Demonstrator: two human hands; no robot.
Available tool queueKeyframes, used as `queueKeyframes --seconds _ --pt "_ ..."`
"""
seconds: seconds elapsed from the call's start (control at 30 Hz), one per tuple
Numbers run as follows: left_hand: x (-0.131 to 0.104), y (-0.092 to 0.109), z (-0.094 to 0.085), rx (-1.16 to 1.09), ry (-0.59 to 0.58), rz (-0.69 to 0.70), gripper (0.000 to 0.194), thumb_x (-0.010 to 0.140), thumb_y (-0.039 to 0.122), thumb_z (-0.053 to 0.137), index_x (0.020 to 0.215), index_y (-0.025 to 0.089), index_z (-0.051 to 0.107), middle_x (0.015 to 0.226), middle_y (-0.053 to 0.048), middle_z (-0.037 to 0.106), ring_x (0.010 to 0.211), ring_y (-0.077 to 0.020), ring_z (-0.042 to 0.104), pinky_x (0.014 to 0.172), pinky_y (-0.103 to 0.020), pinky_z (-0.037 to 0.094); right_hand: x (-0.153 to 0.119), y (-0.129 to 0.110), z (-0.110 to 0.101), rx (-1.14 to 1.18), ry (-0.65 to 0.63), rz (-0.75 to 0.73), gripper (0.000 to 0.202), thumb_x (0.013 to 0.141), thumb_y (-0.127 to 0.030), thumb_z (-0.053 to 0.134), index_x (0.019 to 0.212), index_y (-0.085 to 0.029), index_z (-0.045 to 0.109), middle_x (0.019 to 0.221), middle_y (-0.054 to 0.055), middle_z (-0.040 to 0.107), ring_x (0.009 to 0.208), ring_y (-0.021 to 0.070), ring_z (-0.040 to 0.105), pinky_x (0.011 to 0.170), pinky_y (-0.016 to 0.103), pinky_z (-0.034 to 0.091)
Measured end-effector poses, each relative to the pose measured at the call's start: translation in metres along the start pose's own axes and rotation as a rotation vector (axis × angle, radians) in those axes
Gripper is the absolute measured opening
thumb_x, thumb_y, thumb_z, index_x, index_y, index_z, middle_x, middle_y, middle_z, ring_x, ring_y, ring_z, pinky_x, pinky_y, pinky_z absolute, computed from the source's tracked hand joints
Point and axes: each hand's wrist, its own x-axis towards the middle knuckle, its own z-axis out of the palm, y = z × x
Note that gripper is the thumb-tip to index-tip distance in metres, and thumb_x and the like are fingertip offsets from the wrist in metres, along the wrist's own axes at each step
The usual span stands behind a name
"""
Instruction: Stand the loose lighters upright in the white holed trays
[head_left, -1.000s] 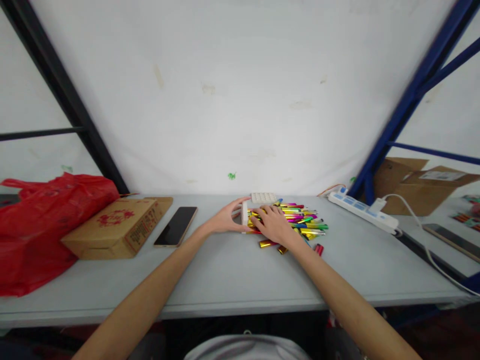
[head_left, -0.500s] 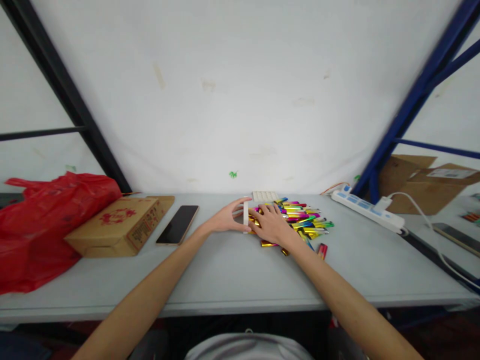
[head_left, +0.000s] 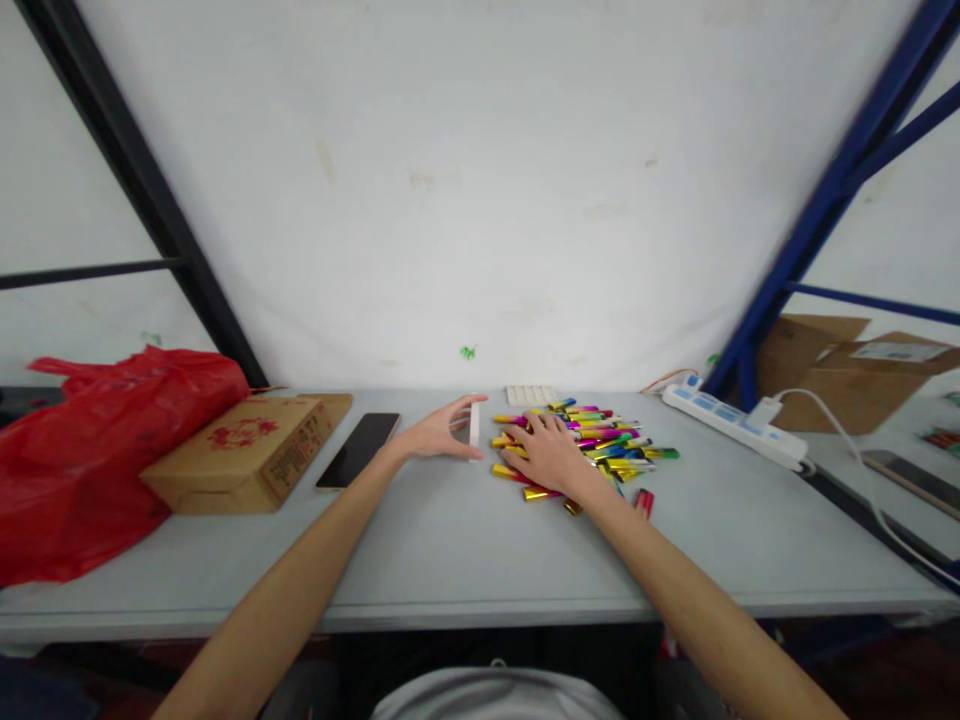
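My left hand (head_left: 441,430) grips a narrow white piece (head_left: 474,425) by its ends, thumb at the near end and fingers at the far end. It stands just left of a loose pile of shiny, slim, pen-like tubes (head_left: 626,463) in gold, magenta, green and blue. On the left part of this pile lies my right hand (head_left: 551,452), palm down with its fingers spread, covering some of the tubes. Their left ends show beyond its fingertips. One red tube (head_left: 643,502) lies beside my right forearm, at the pile's near side.
A dark phone (head_left: 360,450), a brown cardboard box (head_left: 240,450) and a red plastic bag (head_left: 127,450) lie to the left. Behind the pile is a white gridded block (head_left: 529,395). A white power strip (head_left: 735,425) with a plugged-in cable lies right, near an open carton (head_left: 847,375).
My left hand has shifted left with the white piece, opening a gap to the pile. The left ends of several tubes now show. My right hand stays on the pile.
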Motion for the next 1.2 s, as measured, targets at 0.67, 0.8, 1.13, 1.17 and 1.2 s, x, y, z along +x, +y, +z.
queueKeyframes --seconds 0.67,0.8,1.13,1.17,1.2 --pt "0.001 -0.034 -0.025 0.84 0.228 -0.098 0.062 0.084 0.04 0.064 0.141 0.017 0.056 0.148 -0.014 0.057 0.14 -0.0322 0.05 0.122 -0.044 0.035 0.004 0.017 -0.002 0.137 0.043 0.032 0.057 0.105 -0.063 0.033 0.137 -0.026 0.062 0.132 0.012 0.062 0.125 0.0271 0.053 0.112 0.045 0.034" --pt "-0.004 -0.028 -0.039 0.891 0.088 -0.094 0.071 0.072 0.02 0.065 0.142 0.016 0.057 0.146 -0.014 0.06 0.134 -0.0315 0.057 0.117 -0.04 0.04 0.006 0.019 0.001 0.146 0.042 0.031 0.058 0.103 -0.067 0.034 0.134 -0.028 0.064 0.136 0.011 0.06 0.13 0.0279 0.049 0.114 0.049 0.031" --pt "0.054 -0.032 -0.018 1.07 0.24 -0.149 0.032 0.093 0.034 0.061 0.119 0.017 0.068 0.116 -0.013 0.063 0.107 -0.0279 0.065 0.096 -0.036 0.05 0.003 0.021 -0.001 0.116 -0.035 0.094 0.064 0.102 -0.071 0.029 0.145 -0.033 0.056 0.138 0.014 0.059 0.129 0.0328 0.051 0.11 0.053 0.033" --pt "0.064 -0.032 -0.016 1.068 0.248 -0.145 0.03 0.093 0.033 0.06 0.118 0.017 0.067 0.117 -0.013 0.062 0.107 -0.0274 0.064 0.095 -0.036 0.05 0.002 0.021 -0.001 0.108 -0.035 0.095 0.062 0.102 -0.069 0.029 0.146 -0.034 0.056 0.139 0.014 0.059 0.129 0.0327 0.051 0.11 0.053 0.034" --pt "0.074 -0.033 -0.014 1.064 0.252 -0.14 0.029 0.093 0.033 0.061 0.117 0.017 0.067 0.116 -0.013 0.062 0.107 -0.0272 0.064 0.094 -0.036 0.049 0.002 0.021 -0.001 0.103 -0.032 0.094 0.061 0.103 -0.068 0.029 0.147 -0.034 0.055 0.139 0.014 0.059 0.129 0.0326 0.051 0.11 0.052 0.034"
